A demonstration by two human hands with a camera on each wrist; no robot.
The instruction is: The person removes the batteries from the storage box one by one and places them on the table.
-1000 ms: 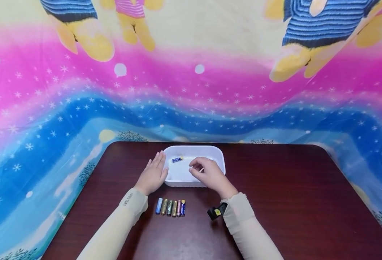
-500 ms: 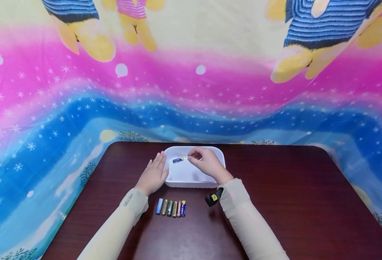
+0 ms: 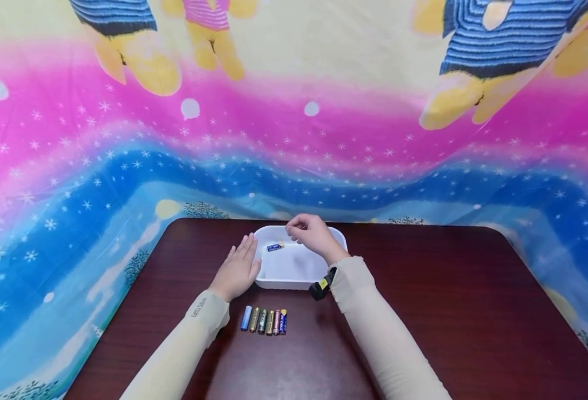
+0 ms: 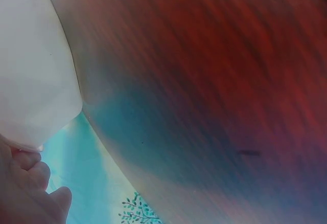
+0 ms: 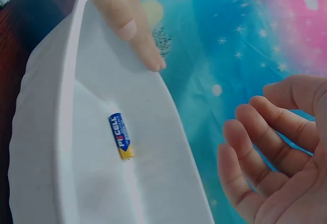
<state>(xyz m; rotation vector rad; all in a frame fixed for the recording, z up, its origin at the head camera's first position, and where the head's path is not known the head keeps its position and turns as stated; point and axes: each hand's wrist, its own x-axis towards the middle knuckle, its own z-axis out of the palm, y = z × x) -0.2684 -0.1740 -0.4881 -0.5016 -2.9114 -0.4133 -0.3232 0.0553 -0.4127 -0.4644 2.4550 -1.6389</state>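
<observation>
A white plastic tray [image 3: 299, 285] stands near the table's far edge. Inside it lies one blue-and-yellow battery [image 5: 120, 136], lettered along its side. My left hand [image 3: 236, 269] rests against the tray's left rim with its fingers straight. In the right wrist view, my right hand [image 5: 278, 152] has loosely bent fingers, the thumb apart from them, and nothing between. The head view puts that hand over the tray's far rim. In front of the tray, several batteries lie side by side, among them a light blue battery [image 3: 246, 318] and a blue-and-yellow battery [image 3: 283, 321].
A dark reddish-brown table [image 3: 439, 311] carries everything. Behind it hangs a printed cloth [image 3: 364, 133] with snowflakes and cartoon figures. A black wrist camera [image 3: 320, 286] sticks out below my right wrist, close to the tray's near right corner.
My right hand has moved away from me, from over the middle of the tray to its far rim. The left hand and the batteries have stayed in place.
</observation>
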